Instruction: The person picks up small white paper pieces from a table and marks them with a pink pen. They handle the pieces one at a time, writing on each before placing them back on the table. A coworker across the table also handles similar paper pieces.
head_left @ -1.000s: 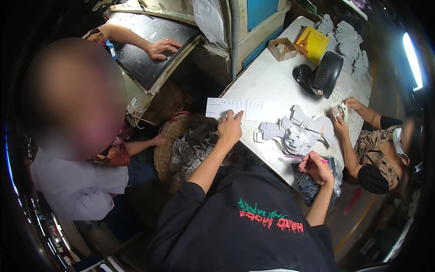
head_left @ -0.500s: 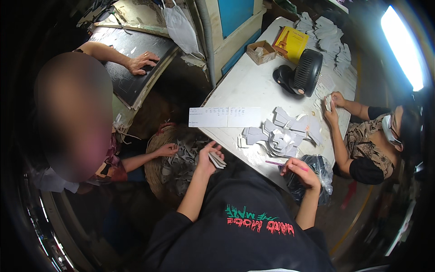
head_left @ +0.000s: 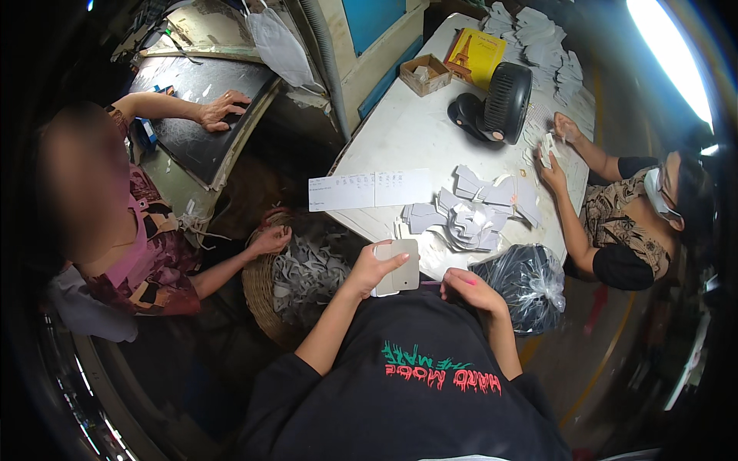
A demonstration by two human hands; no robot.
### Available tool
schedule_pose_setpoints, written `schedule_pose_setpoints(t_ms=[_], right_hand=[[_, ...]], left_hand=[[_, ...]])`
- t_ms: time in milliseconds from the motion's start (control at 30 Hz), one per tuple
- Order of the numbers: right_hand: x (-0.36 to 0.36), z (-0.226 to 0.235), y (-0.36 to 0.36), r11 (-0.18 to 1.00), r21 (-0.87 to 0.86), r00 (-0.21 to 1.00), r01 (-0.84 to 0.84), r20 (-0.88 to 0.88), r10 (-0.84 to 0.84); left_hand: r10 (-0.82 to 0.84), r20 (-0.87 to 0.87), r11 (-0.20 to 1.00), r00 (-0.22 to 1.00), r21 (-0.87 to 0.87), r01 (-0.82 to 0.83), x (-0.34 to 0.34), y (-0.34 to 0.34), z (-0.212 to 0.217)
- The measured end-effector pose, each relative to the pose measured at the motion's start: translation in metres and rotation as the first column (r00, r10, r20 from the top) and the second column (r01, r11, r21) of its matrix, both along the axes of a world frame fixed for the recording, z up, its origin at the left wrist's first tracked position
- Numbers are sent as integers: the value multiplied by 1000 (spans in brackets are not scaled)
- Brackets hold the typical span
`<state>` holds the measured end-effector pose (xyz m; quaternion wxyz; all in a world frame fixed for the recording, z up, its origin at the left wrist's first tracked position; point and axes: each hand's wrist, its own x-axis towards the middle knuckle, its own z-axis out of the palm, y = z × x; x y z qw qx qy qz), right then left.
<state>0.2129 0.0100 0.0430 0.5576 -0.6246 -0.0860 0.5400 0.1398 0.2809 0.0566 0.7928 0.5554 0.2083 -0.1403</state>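
Note:
My left hand (head_left: 369,272) grips a stack of flat grey-beige cut pieces (head_left: 404,270) with rounded corners, thumb on top, just off the table's near edge. To its right, my right hand (head_left: 477,292) is closed round a thin purple pen (head_left: 430,283), whose end points left toward the stack. Loose light-grey cut pieces (head_left: 480,219) lie in a heap on the white table (head_left: 384,154) beyond my hands. Left of that heap rests a sheet with handwriting (head_left: 361,192).
A wicker basket (head_left: 257,296) of grey scraps stands left of me; a black plastic bag (head_left: 519,284) is at right. The table bears a black fan (head_left: 507,104), yellow book (head_left: 483,55) and small open box (head_left: 425,75). Co-workers' hands (head_left: 223,111) show left, and others (head_left: 552,170) right.
My left hand has moved right with the stack and turned its flat face up. My right hand has come left and lower with the pen, closer to the stack. The view has shifted slightly.

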Motion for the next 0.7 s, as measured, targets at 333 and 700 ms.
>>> schedule_pose_setpoints(t_ms=[333,700], right_hand=[[-15,-41,26,991,-36,861,-126,493,127],[12,-61,49,962,-36,947,-269,173,271]], left_hand=[[-280,114,897,953,386,217,16,-63,7],[-74,116,801,991,598,-10,-1,-16,17]])
